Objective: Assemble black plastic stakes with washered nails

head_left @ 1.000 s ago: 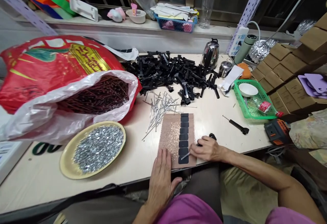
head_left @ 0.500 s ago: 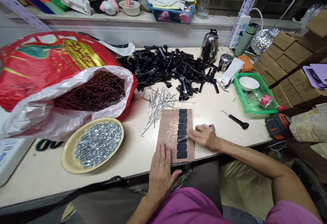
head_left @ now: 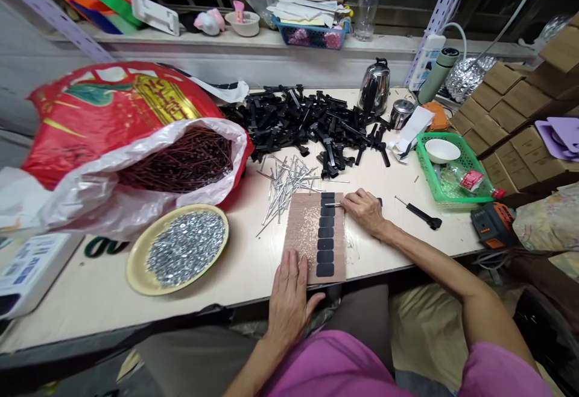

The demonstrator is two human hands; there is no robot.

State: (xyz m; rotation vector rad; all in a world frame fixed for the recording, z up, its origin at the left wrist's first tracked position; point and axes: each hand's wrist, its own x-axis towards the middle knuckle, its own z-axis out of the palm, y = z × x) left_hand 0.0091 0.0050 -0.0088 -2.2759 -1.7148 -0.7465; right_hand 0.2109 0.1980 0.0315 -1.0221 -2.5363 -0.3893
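A brown sheet (head_left: 301, 210) lies at the table's front edge, with a column of black rounded pads (head_left: 325, 244) along its right side and pale specks on its left. My left hand (head_left: 289, 291) rests flat on the sheet's lower left corner, fingers stretched out. Closed around a slim tool, my right hand (head_left: 364, 211) is at the sheet's upper right. The tool's thin metal shaft (head_left: 333, 204) points left across a pad near the top. A dark end shows behind the hand; the grip between is hidden. Loose metal nails (head_left: 289, 183) lie just beyond the sheet.
Left are a bowl (head_left: 136, 276) of small metal pieces and a red sack (head_left: 113, 98) of dark thin rods. Black plastic parts (head_left: 303, 119) are heaped behind. A black-handled tool (head_left: 420, 213), green basket (head_left: 429, 177) and cordless tool battery (head_left: 493, 222) lie right, with cardboard boxes (head_left: 515, 113) beyond.
My right hand has moved away from me along the pads, from the lower ones to near the top, with the tool in it. My left hand stays on the sheet. The view has shifted slightly.
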